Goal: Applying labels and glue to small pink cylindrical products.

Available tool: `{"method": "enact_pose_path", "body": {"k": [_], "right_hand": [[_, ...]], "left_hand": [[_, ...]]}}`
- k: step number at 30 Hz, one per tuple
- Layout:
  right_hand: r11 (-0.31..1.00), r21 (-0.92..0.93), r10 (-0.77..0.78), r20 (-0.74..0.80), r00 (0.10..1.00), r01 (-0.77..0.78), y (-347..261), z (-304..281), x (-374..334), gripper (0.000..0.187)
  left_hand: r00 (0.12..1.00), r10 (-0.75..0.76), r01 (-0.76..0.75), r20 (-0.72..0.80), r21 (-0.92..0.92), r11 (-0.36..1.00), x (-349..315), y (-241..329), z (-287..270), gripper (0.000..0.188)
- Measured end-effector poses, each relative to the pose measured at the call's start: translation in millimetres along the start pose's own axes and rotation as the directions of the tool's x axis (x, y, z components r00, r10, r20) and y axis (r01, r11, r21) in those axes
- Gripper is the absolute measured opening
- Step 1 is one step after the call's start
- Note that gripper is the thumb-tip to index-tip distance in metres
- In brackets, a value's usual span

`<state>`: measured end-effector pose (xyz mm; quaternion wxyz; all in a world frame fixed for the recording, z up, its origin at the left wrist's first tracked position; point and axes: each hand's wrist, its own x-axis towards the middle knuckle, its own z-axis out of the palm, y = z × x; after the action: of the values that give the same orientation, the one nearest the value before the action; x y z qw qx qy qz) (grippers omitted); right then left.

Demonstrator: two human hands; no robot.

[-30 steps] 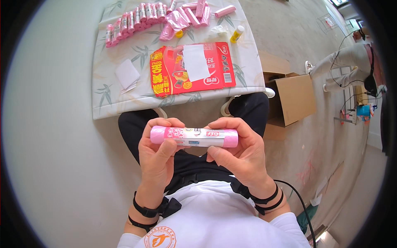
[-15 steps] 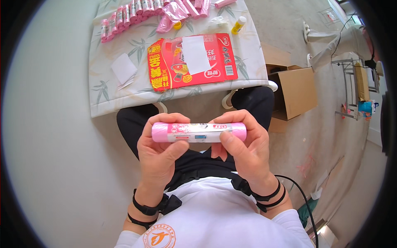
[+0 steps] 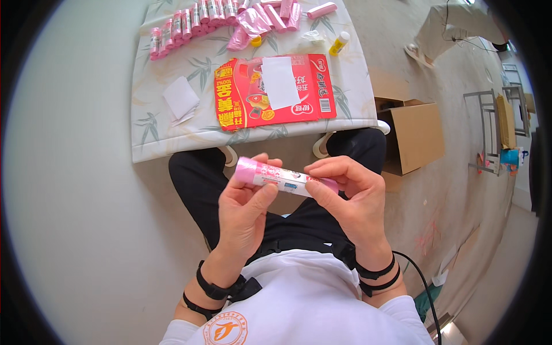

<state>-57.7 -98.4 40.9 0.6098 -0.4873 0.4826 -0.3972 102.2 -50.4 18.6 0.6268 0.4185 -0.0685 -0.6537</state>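
Above my lap I hold a roll of pink plastic bags (image 3: 282, 179) with a printed white label round its middle. It is tilted, its left end higher than its right. My left hand (image 3: 248, 201) grips it near the left end, thumb on the label. At the right end, my right hand (image 3: 351, 192) pinches it between thumb and fingers and partly covers that end. Beyond them on the table lies a flattened red carton sheet (image 3: 316, 86), with a white paper slip (image 3: 280, 83) on top. To its left is a small stack of white papers (image 3: 181, 98).
Many labelled pink rolls (image 3: 195, 20) are piled along the far side of the table (image 3: 167, 135). A yellow glue stick (image 3: 339, 43) stands near the far right, its yellow cap (image 3: 256, 41) apart. An open cardboard box (image 3: 417, 138) sits right. Another person's leg (image 3: 443, 29) shows far right.
The roll has gone from level to tilted, its right end lower, and my left hand has shifted right. The view has moved slightly; the person at far right has stepped.
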Motion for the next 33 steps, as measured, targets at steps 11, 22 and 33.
{"method": "enact_pose_path", "body": {"k": [11,22,33], "right_hand": [[0.937,-0.281,-0.213,0.014,0.977,0.208,-1.8,8.3,-5.6,0.01],[0.74,-0.513,-0.442,0.118,0.889,0.436,-6.3,10.0,-9.4,0.01],[0.803,-0.497,-0.317,0.113,0.942,0.33,-6.1,6.6,-11.9,0.008]], "left_hand": [[0.996,0.067,-0.077,0.056,0.204,0.976,-7.2,-7.3,4.6,0.039],[0.994,0.087,-0.1,0.072,0.207,0.973,-13.9,-4.1,8.0,0.041],[0.995,0.023,-0.043,0.094,0.211,0.977,-15.4,-3.7,7.2,0.04]]}}
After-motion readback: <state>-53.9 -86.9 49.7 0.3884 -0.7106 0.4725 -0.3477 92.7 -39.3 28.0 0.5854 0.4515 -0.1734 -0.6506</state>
